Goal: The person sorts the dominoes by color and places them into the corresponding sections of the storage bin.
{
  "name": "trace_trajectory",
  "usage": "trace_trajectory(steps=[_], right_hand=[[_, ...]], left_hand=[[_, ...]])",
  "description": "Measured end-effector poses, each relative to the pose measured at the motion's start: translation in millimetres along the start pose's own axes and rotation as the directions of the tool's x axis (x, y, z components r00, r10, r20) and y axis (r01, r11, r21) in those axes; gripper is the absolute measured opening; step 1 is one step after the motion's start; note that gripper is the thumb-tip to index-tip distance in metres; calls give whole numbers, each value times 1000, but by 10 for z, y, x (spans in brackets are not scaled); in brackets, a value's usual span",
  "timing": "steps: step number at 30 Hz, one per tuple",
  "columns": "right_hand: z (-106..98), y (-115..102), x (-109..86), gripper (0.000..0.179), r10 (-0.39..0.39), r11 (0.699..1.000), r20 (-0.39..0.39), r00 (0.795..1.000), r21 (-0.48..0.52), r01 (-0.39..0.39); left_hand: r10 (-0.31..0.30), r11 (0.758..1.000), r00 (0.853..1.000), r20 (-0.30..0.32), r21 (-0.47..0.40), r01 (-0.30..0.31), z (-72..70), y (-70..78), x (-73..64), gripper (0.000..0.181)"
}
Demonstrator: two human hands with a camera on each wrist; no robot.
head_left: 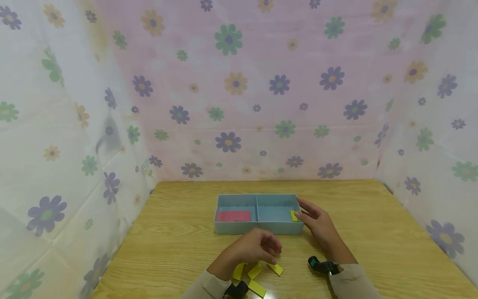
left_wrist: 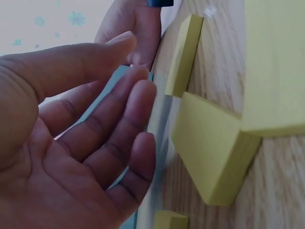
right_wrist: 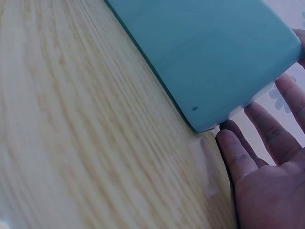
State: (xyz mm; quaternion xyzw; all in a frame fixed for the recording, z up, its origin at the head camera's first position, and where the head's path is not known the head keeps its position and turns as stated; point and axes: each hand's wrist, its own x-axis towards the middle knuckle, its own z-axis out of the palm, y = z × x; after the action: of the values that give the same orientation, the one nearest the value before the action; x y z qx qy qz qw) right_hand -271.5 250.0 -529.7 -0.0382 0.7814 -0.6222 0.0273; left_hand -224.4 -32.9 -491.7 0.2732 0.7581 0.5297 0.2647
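A light blue two-compartment box point(head_left: 239, 228) lies on the table. Inside its left compartment are pink pieces point(head_left: 234, 216); the right compartment has one yellow block point(head_left: 294, 215) at its right end. My right hand point(head_left: 320, 226) holds the box's right end, thumb over the rim beside that block and fingers along the outer wall. In the right wrist view, the fingertips touch the box wall point(right_wrist: 214, 57). My left hand point(head_left: 254, 248), fingers loosely bent and holding nothing, hovers in front of the box. Below it several yellow blocks point(head_left: 257, 288) lie scattered, also large in the left wrist view.
The wood-grain table point(head_left: 171, 232) extends on both sides of the box. A flowered cloth point(head_left: 257, 124) hangs behind the table and at both sides. Each wrist wears a black strap device point(head_left: 322, 265).
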Motion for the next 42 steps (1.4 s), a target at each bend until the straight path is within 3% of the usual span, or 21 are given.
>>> trace_trajectory(steps=[10,18,30,42], right_hand=[[-13,24,-16,62,23,1000,-13,1000,7,-23],[-16,49,-12,65,-25,999,-8,1000,21,25],[-1,59,-5,68,-31,999,7,999,27,31],[15,38,5,64,-23,999,-8,1000,25,23]], left_hand=[[-9,997,1000,27,82,7,44,-63,47,29],[-4,992,1000,30,126,1,50,-83,56,31],[-15,991,1000,-2,131,16,68,-81,40,29],[-18,980,999,-42,199,26,80,-73,35,31]])
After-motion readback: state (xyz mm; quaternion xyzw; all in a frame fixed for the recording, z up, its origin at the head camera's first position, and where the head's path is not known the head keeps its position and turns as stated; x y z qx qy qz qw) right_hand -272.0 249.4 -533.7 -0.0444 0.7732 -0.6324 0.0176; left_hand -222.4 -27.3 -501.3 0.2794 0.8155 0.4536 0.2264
